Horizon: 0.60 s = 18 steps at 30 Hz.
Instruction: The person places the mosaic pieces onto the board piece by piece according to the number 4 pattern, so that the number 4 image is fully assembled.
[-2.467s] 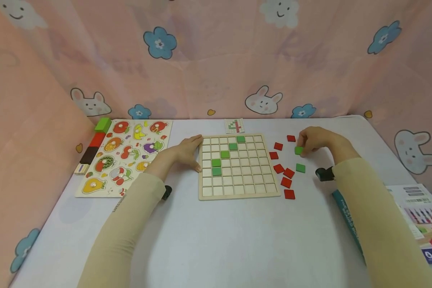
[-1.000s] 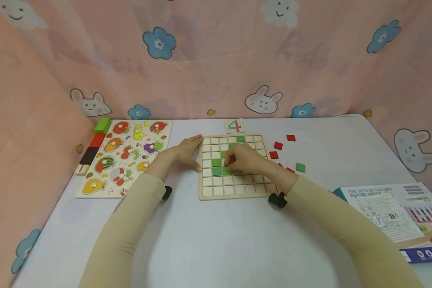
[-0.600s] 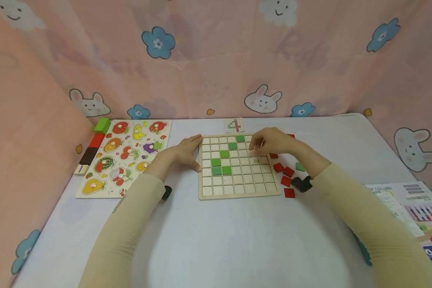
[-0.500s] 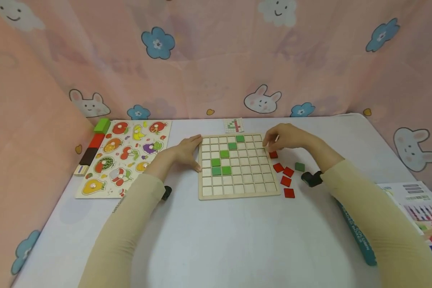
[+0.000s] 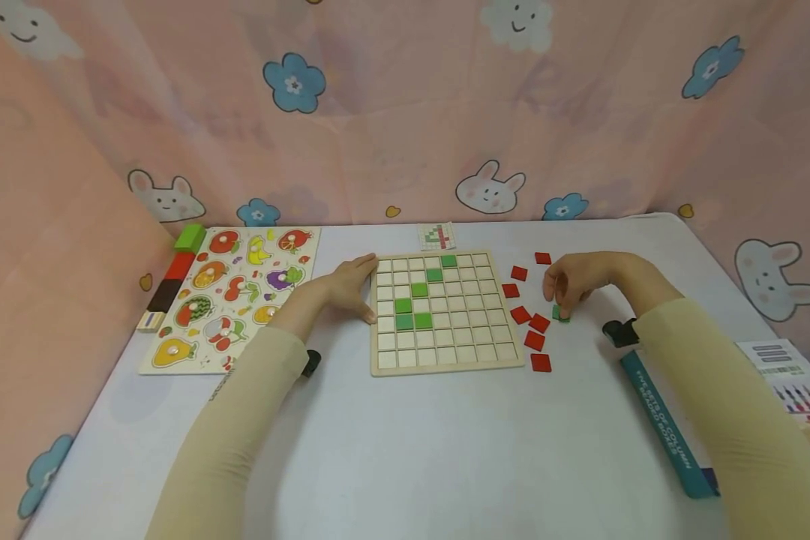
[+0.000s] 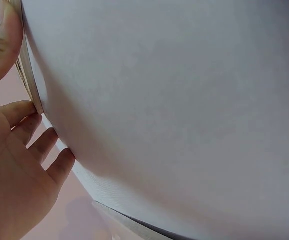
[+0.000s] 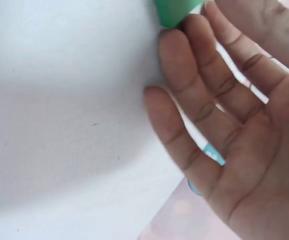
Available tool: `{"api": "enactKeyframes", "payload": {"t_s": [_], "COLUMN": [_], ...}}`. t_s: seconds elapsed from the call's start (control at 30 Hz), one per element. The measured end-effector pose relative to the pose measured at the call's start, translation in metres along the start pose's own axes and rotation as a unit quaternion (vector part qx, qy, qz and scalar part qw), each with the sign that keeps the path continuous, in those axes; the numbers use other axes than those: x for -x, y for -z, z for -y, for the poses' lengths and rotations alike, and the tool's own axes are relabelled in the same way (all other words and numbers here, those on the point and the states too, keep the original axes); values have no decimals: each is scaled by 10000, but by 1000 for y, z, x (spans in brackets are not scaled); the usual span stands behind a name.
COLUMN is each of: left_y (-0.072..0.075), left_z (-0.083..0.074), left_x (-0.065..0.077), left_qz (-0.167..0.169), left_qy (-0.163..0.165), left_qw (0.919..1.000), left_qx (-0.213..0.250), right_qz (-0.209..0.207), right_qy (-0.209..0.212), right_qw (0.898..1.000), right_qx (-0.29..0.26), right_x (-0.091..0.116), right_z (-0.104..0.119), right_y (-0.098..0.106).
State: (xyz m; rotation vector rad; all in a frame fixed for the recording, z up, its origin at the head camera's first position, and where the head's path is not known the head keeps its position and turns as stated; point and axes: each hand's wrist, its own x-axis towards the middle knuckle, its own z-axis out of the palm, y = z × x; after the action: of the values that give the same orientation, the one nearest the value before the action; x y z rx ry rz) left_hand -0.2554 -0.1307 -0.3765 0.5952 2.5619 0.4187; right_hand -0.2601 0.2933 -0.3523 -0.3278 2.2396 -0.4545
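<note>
My left hand (image 5: 351,289) rests with spread fingers against the left edge of a wooden grid board (image 5: 445,369). In the left wrist view its thumb (image 6: 7,42) and fingertips touch the board's rim. Several green tiles (image 5: 419,289) sit in the board's squares, stepping from upper right down to the left, with two side by side in the lowest green row. Right of the board, my right hand (image 5: 583,281) pinches a loose green square tile (image 5: 557,312) at the table. The right wrist view shows that tile (image 7: 174,11) tilted at the fingertips, partly cut off.
Several red tiles (image 5: 534,340) lie scattered between board and right hand. A small pattern card (image 5: 436,236) lies behind the board. At left are a fruit puzzle board (image 5: 243,300) and a row of coloured blocks (image 5: 178,265). A box (image 5: 668,427) lies under the right forearm.
My right hand brought a green tile to the board's lowest green row, let it go there, then moved back right to another green tile. The left hand stayed at the board's edge.
</note>
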Motion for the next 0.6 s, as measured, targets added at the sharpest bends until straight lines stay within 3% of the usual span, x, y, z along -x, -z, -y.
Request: {"api": "enactKeyframes", "payload": {"t_s": [0.2, 0.4, 0.6], "left_y": [1, 1, 0], "left_z": [0, 0, 0], "left_x": [1, 0, 0], "left_qz": [6, -2, 7], "left_qy": [-20, -53, -49], "left_qw": [10000, 10000, 10000], "left_qx": [7, -23, -4], "right_qz": [-289, -1091, -1423], "right_qy": [211, 206, 216], "right_qw": [9981, 9901, 9875], "right_qx": [506, 856, 650], "right_x": [-1, -3, -6], "right_z": [1, 0, 4], "right_y": [-5, -5, -1]}}
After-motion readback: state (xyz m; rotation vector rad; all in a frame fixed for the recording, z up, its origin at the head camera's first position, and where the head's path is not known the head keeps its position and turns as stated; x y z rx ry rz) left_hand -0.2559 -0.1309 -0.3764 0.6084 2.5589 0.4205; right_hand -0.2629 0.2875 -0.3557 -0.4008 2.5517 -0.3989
